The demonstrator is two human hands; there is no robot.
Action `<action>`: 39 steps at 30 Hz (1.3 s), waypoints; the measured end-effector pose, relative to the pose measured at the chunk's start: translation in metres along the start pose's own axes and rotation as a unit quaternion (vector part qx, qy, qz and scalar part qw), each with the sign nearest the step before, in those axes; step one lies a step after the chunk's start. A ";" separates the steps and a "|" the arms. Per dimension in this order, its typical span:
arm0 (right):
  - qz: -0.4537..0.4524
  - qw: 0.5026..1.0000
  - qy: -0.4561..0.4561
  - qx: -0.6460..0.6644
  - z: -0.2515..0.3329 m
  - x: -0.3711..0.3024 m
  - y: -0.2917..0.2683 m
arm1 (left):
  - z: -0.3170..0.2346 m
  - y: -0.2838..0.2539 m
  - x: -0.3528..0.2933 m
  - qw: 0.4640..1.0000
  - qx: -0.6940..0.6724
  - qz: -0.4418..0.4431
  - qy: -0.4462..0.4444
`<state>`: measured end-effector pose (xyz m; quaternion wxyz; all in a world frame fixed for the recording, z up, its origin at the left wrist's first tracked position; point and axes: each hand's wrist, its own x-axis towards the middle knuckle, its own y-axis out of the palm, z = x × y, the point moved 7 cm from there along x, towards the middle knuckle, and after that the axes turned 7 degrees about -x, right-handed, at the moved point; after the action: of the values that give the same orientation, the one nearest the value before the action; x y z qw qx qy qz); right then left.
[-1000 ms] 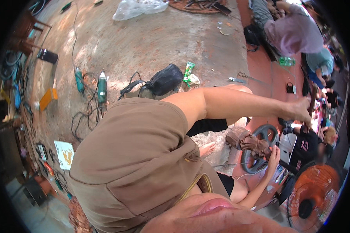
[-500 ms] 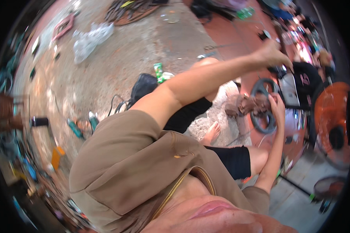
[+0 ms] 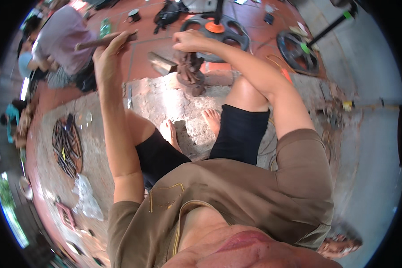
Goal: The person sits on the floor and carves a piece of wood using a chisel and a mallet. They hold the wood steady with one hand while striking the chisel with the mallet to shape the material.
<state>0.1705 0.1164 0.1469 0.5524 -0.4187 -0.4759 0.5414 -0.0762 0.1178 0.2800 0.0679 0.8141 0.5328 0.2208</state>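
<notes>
My left hand (image 3: 107, 56) is raised at the upper left, closed around a brown wooden stick (image 3: 93, 43) that pokes out on both sides of the fist. A dark brown carved wooden figure (image 3: 191, 73) stands upright on the rough stone slab, beyond my bare feet. My right hand (image 3: 190, 41) is closed over the top of the carving, its fingers curled; whatever may lie under them is hidden. Just left of the carving lies a split piece of wood (image 3: 162, 63).
A pedestal fan's round base (image 3: 236, 38) is behind the carving, with another fan base (image 3: 299, 51) to the right. Another person (image 3: 64, 40) sits at the upper left. A tray of metal tools (image 3: 67, 145) and a clear plastic bag (image 3: 88, 198) lie at left.
The view has swung to the right, bringing the carving to the upper middle. My left hand, earlier stretched out far with no stick visible, now grips the stick. My right hand remains at the carving.
</notes>
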 end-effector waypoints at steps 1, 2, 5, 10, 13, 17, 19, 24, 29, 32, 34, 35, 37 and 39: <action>0.013 1.000 0.015 0.003 0.008 -0.001 0.000 | 0.004 -0.001 -0.001 1.000 0.000 0.008 -0.010; 0.018 1.000 0.017 0.008 0.012 -0.004 -0.002 | 0.009 0.001 0.001 1.000 -0.003 0.020 -0.017; 0.036 0.999 0.031 0.013 0.014 -0.004 0.000 | 0.022 0.013 0.006 0.999 -0.002 0.029 -0.043; 0.037 0.999 0.019 0.031 0.020 -0.007 -0.006 | 0.035 0.031 0.011 0.997 -0.002 0.044 -0.071; 0.042 0.999 0.016 0.010 0.023 -0.004 -0.004 | 0.046 0.033 0.016 0.994 0.002 0.062 -0.089; 0.008 1.000 -0.008 0.001 0.017 0.006 0.004 | 0.056 0.047 0.023 0.993 0.008 0.068 -0.098; 0.031 0.999 -0.010 0.007 0.022 0.004 0.003 | 0.059 0.047 0.023 0.994 0.004 0.056 -0.099; -0.007 0.999 -0.038 -0.025 0.041 0.015 0.011 | 0.072 0.031 0.037 0.992 -0.009 0.074 -0.105; -0.054 0.996 -0.010 -0.068 0.005 0.043 0.034 | 0.087 0.048 0.059 0.982 -0.036 0.127 -0.132; -0.008 0.999 -0.037 -0.026 0.051 0.017 0.008 | 0.075 0.017 0.049 0.988 -0.021 0.089 -0.120; 0.038 0.999 -0.006 -0.038 0.033 0.018 0.014 | 0.086 0.033 0.055 0.985 -0.037 0.109 -0.125; 0.045 0.998 0.006 -0.040 0.025 0.017 0.015 | 0.091 0.040 0.057 0.984 -0.045 0.118 -0.128; 0.057 0.998 0.015 -0.034 0.023 0.016 0.013 | 0.093 0.038 0.060 0.984 -0.039 0.119 -0.123; 0.007 0.998 -0.012 -0.058 0.030 0.007 0.003 | 0.096 0.033 0.063 0.985 -0.033 0.114 -0.125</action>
<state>0.1403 0.1217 0.1498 0.5174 -0.4471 -0.5104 0.5215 0.0138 0.1722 0.2237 0.1348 0.8882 0.4160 0.1411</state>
